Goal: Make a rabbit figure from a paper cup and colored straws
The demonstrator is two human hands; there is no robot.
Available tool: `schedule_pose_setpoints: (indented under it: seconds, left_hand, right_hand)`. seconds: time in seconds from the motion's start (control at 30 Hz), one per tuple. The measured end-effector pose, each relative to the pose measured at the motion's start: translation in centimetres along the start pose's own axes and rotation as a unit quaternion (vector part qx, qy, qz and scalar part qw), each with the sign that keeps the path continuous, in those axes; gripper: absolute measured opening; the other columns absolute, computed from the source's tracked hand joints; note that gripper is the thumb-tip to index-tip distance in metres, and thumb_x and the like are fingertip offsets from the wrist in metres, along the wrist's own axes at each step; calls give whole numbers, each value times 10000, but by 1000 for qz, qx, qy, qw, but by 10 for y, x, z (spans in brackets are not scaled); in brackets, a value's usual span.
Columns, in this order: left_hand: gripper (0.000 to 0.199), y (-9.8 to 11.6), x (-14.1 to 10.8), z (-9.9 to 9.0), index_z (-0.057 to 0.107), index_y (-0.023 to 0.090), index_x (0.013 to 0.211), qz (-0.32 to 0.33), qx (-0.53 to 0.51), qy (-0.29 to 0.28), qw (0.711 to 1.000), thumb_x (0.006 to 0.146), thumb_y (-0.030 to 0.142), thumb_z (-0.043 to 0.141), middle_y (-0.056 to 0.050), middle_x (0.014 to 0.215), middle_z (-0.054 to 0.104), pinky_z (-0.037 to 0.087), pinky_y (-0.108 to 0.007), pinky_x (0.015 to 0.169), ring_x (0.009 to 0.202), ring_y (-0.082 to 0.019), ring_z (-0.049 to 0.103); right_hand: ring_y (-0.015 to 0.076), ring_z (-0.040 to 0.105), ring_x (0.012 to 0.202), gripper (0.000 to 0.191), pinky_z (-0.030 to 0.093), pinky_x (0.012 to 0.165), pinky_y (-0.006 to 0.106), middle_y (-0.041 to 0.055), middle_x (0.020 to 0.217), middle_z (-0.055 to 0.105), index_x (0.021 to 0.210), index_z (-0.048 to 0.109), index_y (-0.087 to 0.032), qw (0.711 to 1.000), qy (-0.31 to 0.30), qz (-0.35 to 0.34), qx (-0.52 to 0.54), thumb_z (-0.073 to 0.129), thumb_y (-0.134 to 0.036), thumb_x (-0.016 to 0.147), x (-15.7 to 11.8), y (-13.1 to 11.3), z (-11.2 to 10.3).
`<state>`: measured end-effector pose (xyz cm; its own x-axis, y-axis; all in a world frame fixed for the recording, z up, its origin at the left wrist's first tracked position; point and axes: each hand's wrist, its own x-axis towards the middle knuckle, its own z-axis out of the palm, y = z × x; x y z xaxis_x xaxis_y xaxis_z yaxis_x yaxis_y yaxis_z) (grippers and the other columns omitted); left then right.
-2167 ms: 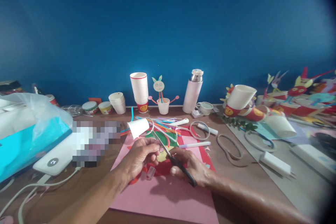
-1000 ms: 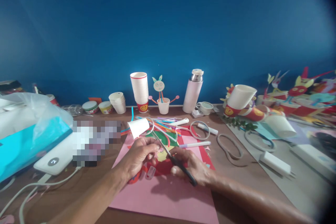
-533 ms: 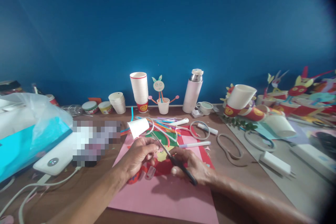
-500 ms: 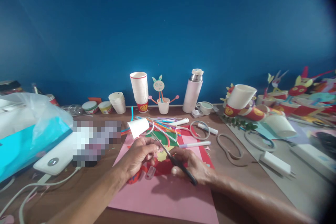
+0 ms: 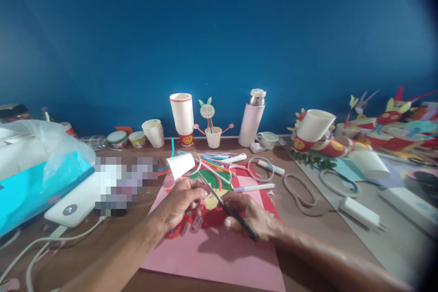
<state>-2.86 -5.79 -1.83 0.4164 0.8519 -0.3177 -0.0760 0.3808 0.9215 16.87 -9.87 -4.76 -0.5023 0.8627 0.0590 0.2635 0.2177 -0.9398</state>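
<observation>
My right hand [image 5: 251, 214] is closed around scissors [image 5: 239, 222] with dark handles, their thin blades pointing up and left. My left hand [image 5: 186, 203] pinches what looks like a small piece of pink paper [image 5: 207, 195], mostly hidden by the fingers and beside the blades. Below both hands lies a pink sheet [image 5: 205, 260], with red paper [image 5: 219, 216] and green paper [image 5: 219, 180] on it. A small clear plastic piece [image 5: 196, 224] and a red patterned item [image 5: 174, 232] rest under my left hand. Just beyond it, a white paper cup [image 5: 180, 165] lies tipped.
Loose drinking straws [image 5: 208, 160] and a marker [image 5: 255, 188] lie beyond my hands. A cup stack [image 5: 181, 114], a cup figure [image 5: 213, 137] and a thermos [image 5: 251, 121] stand along the blue wall. Left is a power bank [image 5: 70, 207] with cables; right, a charger [image 5: 359, 212] and paper-cup figures [image 5: 390, 118].
Hardly anything differs. Both hands keep almost the same place and grip, with only a tiny shift of the scissors and the view.
</observation>
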Motion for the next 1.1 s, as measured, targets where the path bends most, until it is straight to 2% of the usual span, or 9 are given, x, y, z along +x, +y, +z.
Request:
schedule_pose_setpoints:
  seconds: [0.27,0.43,0.6,0.8,1.1]
  left_hand:
    - [26,-3,1,-2,605,135,636,4,-7,-3,1000,615,125,618,62,461,444,336,-170,346,355,-28,304]
    - [107,0,-2,2,606,135,688,-2,-5,-2,1000,651,218,662,57,478,451,318,-165,339,376,-42,360]
    - [106,0,-3,4,601,134,688,4,-4,12,1000,661,221,656,48,514,472,374,-172,391,426,-52,401]
    - [53,-2,-1,0,604,127,674,15,29,13,999,653,174,614,36,527,513,362,-170,416,425,-48,429]
    - [85,1,-3,1,603,118,686,24,77,21,997,657,198,600,36,537,526,349,-174,417,411,-46,428]
  right_hand:
    - [67,359,479,445,287,417,178,-57,568,422,903,528,-152,1000,-3,18,16,643,-524,687,1,0,-1]
    - [82,421,485,475,332,428,184,-46,570,467,950,520,-145,999,6,39,37,639,-524,690,1,-2,0]
    - [84,433,498,474,347,437,186,-38,592,478,955,529,-146,999,9,22,37,629,-531,696,1,-1,0]
    - [97,455,560,443,371,477,195,-13,661,504,937,531,-142,1000,-6,-3,24,622,-512,711,1,0,0]
    - [114,457,596,482,380,499,217,21,728,524,924,548,-135,1000,5,-6,-4,596,-560,701,1,-5,0]
